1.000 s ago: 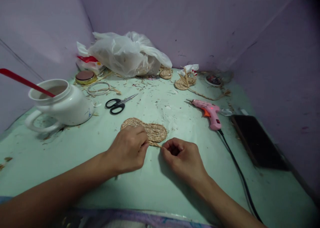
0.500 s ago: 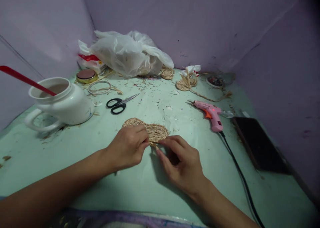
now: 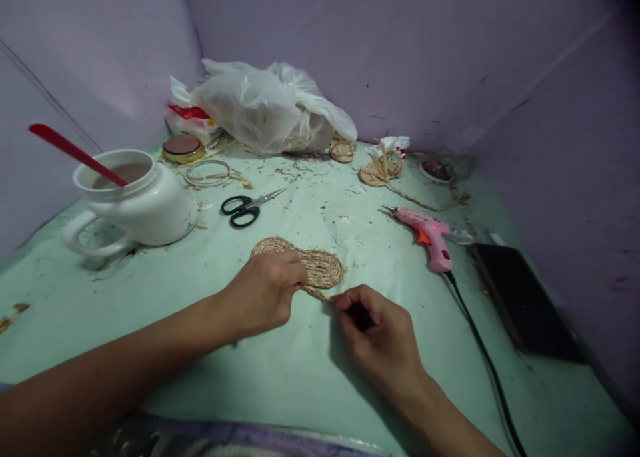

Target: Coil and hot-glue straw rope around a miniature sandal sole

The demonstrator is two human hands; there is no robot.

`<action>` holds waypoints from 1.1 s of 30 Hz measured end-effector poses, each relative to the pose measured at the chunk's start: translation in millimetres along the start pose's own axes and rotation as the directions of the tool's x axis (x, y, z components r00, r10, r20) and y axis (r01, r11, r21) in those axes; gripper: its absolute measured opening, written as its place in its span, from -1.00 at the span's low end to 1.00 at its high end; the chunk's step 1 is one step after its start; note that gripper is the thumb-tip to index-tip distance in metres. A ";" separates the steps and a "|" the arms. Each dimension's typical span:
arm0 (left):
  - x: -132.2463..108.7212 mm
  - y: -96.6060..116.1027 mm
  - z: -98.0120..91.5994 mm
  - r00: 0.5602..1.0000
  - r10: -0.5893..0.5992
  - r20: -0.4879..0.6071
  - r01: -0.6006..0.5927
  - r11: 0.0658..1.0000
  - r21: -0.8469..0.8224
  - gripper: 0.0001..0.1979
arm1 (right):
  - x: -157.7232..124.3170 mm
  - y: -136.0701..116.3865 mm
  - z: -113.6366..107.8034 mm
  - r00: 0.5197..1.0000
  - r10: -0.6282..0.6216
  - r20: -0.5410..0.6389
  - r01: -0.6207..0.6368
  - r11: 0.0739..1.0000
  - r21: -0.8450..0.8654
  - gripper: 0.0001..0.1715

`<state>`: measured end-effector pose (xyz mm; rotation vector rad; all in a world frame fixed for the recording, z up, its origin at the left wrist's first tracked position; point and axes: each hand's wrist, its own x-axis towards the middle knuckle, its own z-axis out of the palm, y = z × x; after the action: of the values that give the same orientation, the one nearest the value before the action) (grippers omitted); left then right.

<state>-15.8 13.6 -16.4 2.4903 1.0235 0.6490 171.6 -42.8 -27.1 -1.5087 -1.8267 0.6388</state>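
A flat shoe-sole-shaped mat of coiled jute rope [image 3: 310, 262] lies on the pale green table [image 3: 280, 370]. My left hand [image 3: 264, 291] rests closed on its near edge, fingers pressing the coil down. My right hand [image 3: 381, 337] sits just to the right, thumb and forefinger pinched on the loose rope end [image 3: 321, 293] that sticks out from the mat's near edge. The left half of the mat is partly hidden under my left hand.
Black scissors [image 3: 247, 207] lie behind the mat. A pink glue gun [image 3: 429, 233] with a black cord [image 3: 480, 357] lies right, beside a dark phone [image 3: 520, 298]. A white jug [image 3: 140, 203] with a red stick stands left. A plastic bag [image 3: 270, 107] and jute coils [image 3: 380, 171] sit at the back.
My right hand opened its fingers onto the mat's edge, then drew back toward me and pinched the rope end again. My left hand stayed on the mat.
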 end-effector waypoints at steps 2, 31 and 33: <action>-0.2 -0.4 1.4 1.000 0.008 -0.020 -0.008 1.000 -0.001 -0.79 | -0.4 1.4 -1.4 1.000 0.018 -0.012 -0.018 1.000 -0.023 -0.83; -2.5 -6.8 -22.1 0.998 0.039 -0.053 -0.031 0.989 0.144 -0.51 | 59.0 60.7 -106.0 0.869 0.353 -0.347 -0.495 0.611 -0.617 -0.52; -0.5 -10.7 -24.6 0.999 0.036 0.021 -0.039 0.988 0.148 -0.44 | 65.2 65.7 -109.0 0.837 0.394 -0.380 -0.547 0.616 -0.567 -0.51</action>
<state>-35.4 24.3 -1.6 2.6444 1.0562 0.5793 289.9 29.6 8.1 -2.4865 -1.5326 -0.0040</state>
